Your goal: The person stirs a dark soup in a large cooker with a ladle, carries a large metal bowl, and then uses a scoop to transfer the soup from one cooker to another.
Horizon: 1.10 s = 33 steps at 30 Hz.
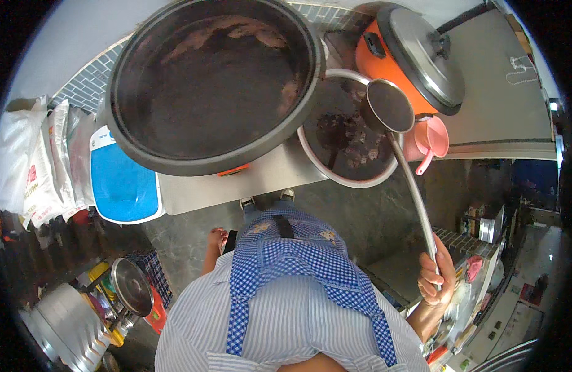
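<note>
My right hand (435,274) grips the end of a long-handled metal ladle (418,200). The ladle's bowl, dark inside, is over the right edge of a round metal basin (360,182) that holds dark liquid with pale patches and darker bits. My left hand (217,236) hangs low beside my body, with its fingers loosely curled; it seems to hold nothing. Left of the basin and higher stands a large dark pot (183,163) with a wide rim, filled with dark liquid.
An orange cooker (393,65) with a metal lid stands behind the basin, near a pink dipper (430,139). White bags (35,162) and a blue-topped scale (123,186) stand at the left. Below are a glass lid (132,287) and a rack of metal pots.
</note>
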Each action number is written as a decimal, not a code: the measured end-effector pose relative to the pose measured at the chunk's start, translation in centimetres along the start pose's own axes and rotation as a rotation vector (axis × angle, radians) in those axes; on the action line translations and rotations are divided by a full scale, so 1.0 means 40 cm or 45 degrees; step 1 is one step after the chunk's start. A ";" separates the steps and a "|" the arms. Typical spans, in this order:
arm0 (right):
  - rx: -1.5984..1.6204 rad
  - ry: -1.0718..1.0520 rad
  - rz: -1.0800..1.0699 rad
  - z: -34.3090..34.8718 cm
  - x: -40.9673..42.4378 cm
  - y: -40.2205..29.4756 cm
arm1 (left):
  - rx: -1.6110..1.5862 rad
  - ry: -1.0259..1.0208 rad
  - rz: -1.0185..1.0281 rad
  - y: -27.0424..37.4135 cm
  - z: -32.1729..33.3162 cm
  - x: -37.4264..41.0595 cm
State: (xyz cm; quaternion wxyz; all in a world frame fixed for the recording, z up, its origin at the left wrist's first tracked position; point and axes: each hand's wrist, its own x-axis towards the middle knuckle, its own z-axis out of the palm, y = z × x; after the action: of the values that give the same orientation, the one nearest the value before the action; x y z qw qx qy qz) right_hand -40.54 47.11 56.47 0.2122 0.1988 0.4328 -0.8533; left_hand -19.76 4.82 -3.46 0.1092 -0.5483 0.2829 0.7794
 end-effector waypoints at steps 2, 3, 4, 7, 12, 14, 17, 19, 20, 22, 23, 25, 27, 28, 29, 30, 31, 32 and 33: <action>0.090 -0.003 -0.028 -0.024 -0.008 0.004 | 0.009 -0.126 0.051 -0.023 -0.078 0.073; 0.100 -0.021 -0.037 -0.027 -0.009 0.005 | 0.066 -0.071 0.097 -0.028 -0.098 0.097; 0.085 -0.015 -0.056 -0.022 -0.014 0.004 | 0.113 -0.023 0.132 -0.033 -0.105 0.108; 0.003 -0.035 -0.106 0.013 -0.021 0.009 | 0.185 -0.111 -0.059 0.020 -0.001 -0.001; -0.056 -0.175 -0.094 0.051 -0.012 -0.036 | -0.079 -0.135 -0.070 0.054 0.024 -0.033; -0.089 -0.216 -0.067 0.060 0.009 -0.047 | -0.215 -0.067 -0.042 0.073 0.061 -0.076; -0.190 -0.181 -0.018 0.145 0.035 -0.059 | -0.120 -0.035 -0.051 0.070 0.082 -0.090; -0.182 -0.247 0.081 0.168 0.064 -0.064 | 0.302 -0.058 -0.023 0.058 0.048 -0.086; -0.150 -0.287 0.133 0.172 0.095 -0.062 | 0.358 -0.011 0.015 0.048 0.025 -0.097; -0.099 -0.330 0.211 0.200 0.132 -0.055 | 0.275 0.052 0.063 0.030 0.014 -0.110; -0.105 -0.355 0.245 0.215 0.151 -0.051 | 0.201 0.082 0.074 0.017 0.018 -0.117; -0.199 -0.337 0.261 0.240 0.198 -0.031 | 0.087 0.152 0.102 -0.002 0.008 -0.140; -0.218 -0.443 0.333 0.269 0.243 -0.012 | 0.009 0.204 0.125 -0.022 -0.010 -0.165; -0.323 -0.409 0.294 0.290 0.250 0.000 | -0.026 0.232 0.128 -0.036 -0.016 -0.179; -0.326 -0.373 0.312 0.299 0.267 0.010 | -0.050 0.250 0.129 -0.050 -0.022 -0.190; -0.329 -0.336 0.327 0.306 0.285 0.020 | -0.072 0.267 0.129 -0.061 -0.029 -0.202; -0.407 -0.360 0.329 0.319 0.293 0.027 | -0.090 0.278 0.127 -0.072 -0.035 -0.213; -0.487 -0.386 0.336 0.331 0.303 0.034 | -0.108 0.295 0.125 -0.085 -0.042 -0.224; -0.565 -0.411 0.340 0.341 0.310 0.041 | -0.126 0.309 0.126 -0.097 -0.047 -0.233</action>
State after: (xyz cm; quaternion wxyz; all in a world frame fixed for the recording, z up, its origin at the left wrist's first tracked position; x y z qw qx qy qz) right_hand -52.08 32.66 56.36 0.4269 0.0646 0.5393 -0.7230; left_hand -12.92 8.23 3.38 0.0084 -0.6285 0.2818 0.7249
